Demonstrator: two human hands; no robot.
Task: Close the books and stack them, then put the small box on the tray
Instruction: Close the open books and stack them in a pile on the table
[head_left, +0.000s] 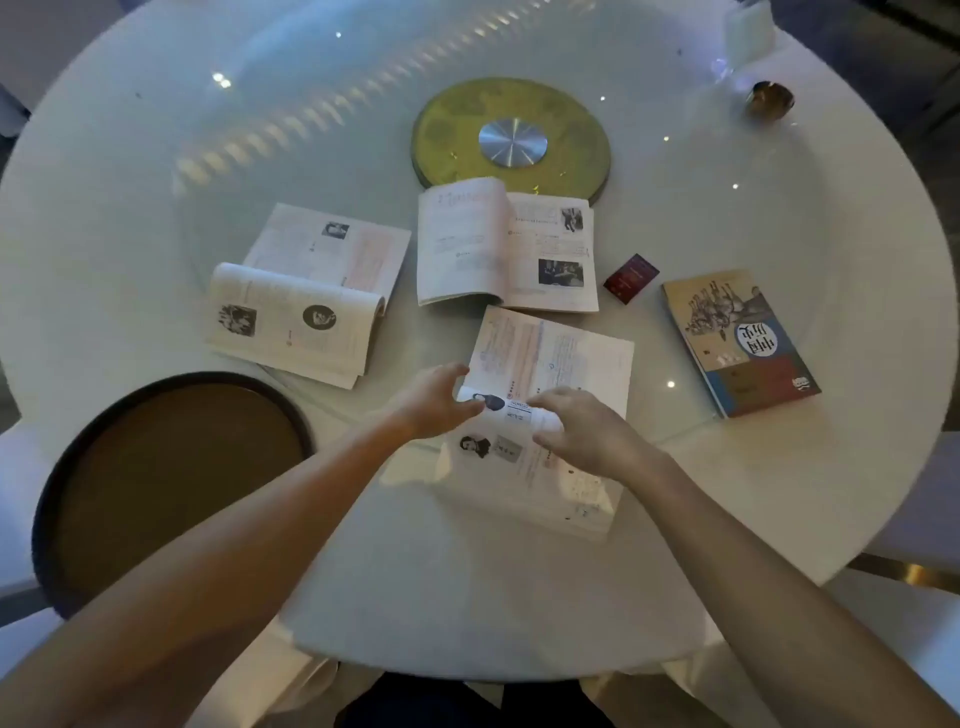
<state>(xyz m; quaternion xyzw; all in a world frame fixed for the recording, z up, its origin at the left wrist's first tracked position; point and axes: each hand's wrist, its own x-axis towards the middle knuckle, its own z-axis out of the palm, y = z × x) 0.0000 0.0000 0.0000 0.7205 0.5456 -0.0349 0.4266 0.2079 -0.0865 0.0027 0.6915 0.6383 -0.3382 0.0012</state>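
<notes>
Three open books lie on the white round table: one at the left (306, 296), one in the middle (506, 249), and the nearest one (550, 364) in front of me. My left hand (436, 400) and my right hand (587, 431) both rest on the nearest book's curled middle pages, fingers bent around them. A closed book with a colourful cover (737, 343) lies at the right. The small dark red box (630, 277) sits between the middle book and the closed book. The round dark tray (57, 493) with a brown inside is at the near left.
A gold disc with a silver hub (467, 130) sits at the table's centre, under a glass turntable. A small brass bowl (770, 100) stands at the far right. The table's near edge (467, 670) is close to my body.
</notes>
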